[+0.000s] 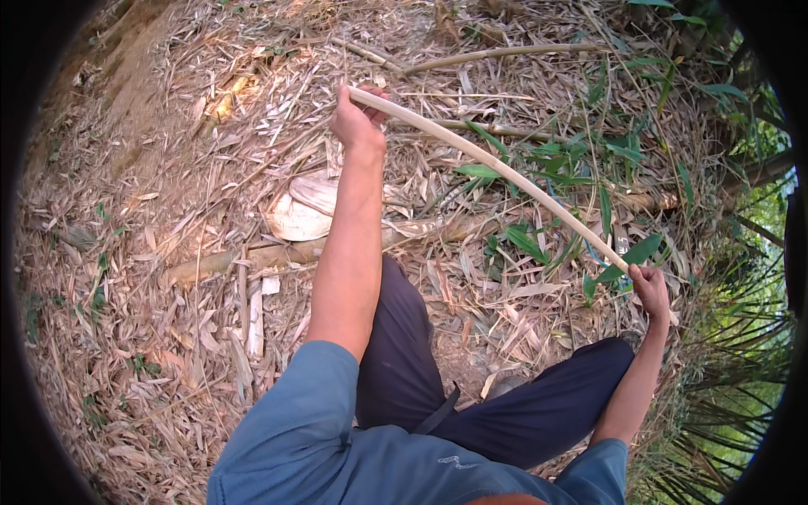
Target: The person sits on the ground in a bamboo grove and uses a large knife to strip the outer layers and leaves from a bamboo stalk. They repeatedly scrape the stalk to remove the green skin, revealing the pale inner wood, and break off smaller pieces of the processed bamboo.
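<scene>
A long, pale bamboo strip (492, 164) stretches between my hands, sloping from far left to near right in a gentle arc. My left hand (360, 122), arm extended, is closed around its far end. My right hand (650, 290), out to the right, pinches its near end between thumb and fingers. The strip is held above the ground, over green leaves (526, 240) and dry litter. Below it, close to my left forearm, lie broad pale dried sheaths (301, 215).
Dry leaf litter (135, 337) covers the ground. A thick fallen stalk (227, 263) crosses in front of my knees, and a thinner curved stalk (505, 53) lies farther off. Bare sloping soil (118, 93) shows at far left. Green undergrowth (732, 362) borders the right side.
</scene>
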A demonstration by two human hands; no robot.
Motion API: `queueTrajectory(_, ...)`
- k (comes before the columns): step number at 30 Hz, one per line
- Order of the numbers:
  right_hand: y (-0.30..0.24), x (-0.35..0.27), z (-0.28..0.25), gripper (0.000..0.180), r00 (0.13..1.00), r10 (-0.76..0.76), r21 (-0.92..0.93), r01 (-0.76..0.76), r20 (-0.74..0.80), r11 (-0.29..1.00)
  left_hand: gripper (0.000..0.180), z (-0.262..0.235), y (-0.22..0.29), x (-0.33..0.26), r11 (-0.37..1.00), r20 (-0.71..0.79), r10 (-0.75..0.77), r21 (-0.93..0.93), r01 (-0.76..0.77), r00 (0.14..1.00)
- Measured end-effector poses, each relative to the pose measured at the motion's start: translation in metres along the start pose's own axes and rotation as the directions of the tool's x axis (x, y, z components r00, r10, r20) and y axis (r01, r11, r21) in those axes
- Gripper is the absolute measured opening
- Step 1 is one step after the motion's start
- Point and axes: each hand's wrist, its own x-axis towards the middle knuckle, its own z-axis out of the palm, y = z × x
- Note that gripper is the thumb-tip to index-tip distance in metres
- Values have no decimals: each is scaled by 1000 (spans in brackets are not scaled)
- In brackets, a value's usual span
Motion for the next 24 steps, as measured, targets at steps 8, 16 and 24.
queueTrajectory(8, -64, 0, 40, 62, 990, -82, -69, 75, -112, 995, 36, 26, -48, -40, 932, 106, -339, 171, 318, 935)
queueTrajectory(16, -133, -7, 88, 33, 975, -204, -69, 198, -92, 978, 24, 34, -85, -92, 857, 214, -441, 389, 338, 872)
queueTrajectory(24, -108, -21, 82, 22, 895, -442, -484, 362, -57, 797, 36, -28, 8, 14, 906, 0, -300, 314, 285, 954)
